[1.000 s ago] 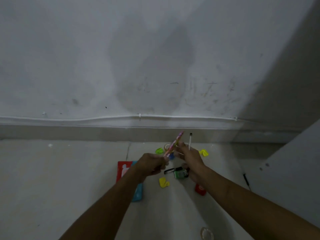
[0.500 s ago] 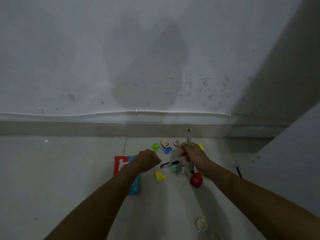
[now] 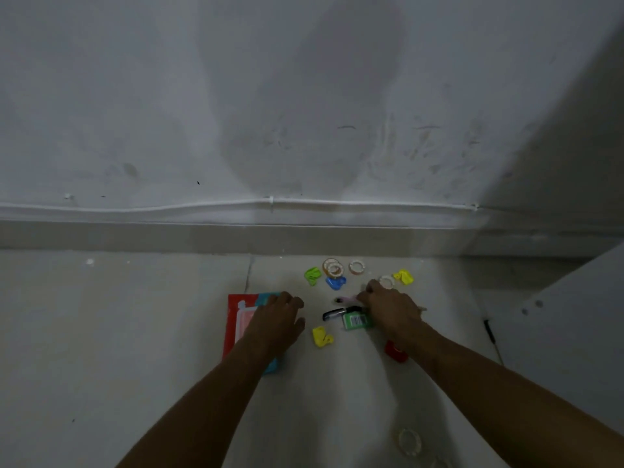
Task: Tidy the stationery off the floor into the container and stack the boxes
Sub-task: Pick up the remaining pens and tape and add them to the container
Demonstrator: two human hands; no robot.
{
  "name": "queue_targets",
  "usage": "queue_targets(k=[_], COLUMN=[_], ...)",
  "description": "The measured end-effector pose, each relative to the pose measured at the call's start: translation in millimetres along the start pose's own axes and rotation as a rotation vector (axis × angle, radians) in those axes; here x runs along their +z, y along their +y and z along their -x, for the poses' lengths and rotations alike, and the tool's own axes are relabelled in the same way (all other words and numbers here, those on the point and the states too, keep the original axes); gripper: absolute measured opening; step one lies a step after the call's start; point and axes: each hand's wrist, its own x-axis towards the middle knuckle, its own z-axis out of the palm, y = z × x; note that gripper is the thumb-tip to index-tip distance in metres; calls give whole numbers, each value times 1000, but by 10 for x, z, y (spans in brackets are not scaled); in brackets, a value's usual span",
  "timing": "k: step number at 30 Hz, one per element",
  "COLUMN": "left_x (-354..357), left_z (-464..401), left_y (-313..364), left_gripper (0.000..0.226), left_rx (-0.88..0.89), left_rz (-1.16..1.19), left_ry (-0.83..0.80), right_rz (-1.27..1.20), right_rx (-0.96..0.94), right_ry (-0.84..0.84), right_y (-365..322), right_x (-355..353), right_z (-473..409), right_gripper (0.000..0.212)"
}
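My left hand [image 3: 275, 319] rests knuckles-up on a flat red and blue box [image 3: 236, 319] lying on the floor, its fingers curled under. My right hand [image 3: 393, 310] is low over the floor, closed around pens; only a pink pen end [image 3: 345, 299] sticks out to the left. Just below that hand lie a black marker [image 3: 334, 313] and a green packet [image 3: 356, 321]. A yellow clip [image 3: 322, 336] lies between my hands. A red tape roll [image 3: 395, 353] is partly hidden under my right wrist.
Near the wall lie tape rings [image 3: 333, 267], a green clip [image 3: 312, 275], a blue clip [image 3: 336, 283] and another yellow clip [image 3: 403, 276]. A clear tape ring [image 3: 409, 440] lies close to me. A white panel [image 3: 557, 315] stands at the right. No container is in view.
My right hand has dropped from holding the pens upright to the floor, with the pens now pointing left. My left hand let go of the pink pen and moved onto the box.
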Motion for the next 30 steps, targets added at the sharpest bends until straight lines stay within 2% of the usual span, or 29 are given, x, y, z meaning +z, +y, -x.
queue_targets(k=[10, 15, 18, 21, 25, 30], left_x=[-15, -82, -174, -259, -310, -349], left_z=[8, -90, -177, -212, -237, -219], left_y=[-24, 127, 316, 545, 749, 753], left_gripper=[38, 32, 37, 40, 35, 18], left_rx=[-47, -80, -244, -389, -398, -334], left_rz=[75, 317, 776, 1252, 1508, 1508], left_ry=[-71, -62, -104, -210, -203, -169], right_rz=[12, -471, -1009, -1387, -1562, -1689], right_rx=[32, 229, 232, 252, 233, 164], right_ry=[-47, -89, -118, -206, -321, -349], right_y=[-23, 6, -8, -53, -155, -214], right_x=[91, -139, -292, -363, -422, -483], right_z=[62, 133, 226, 328, 402, 406], right_gripper=[32, 37, 21, 27, 38, 30])
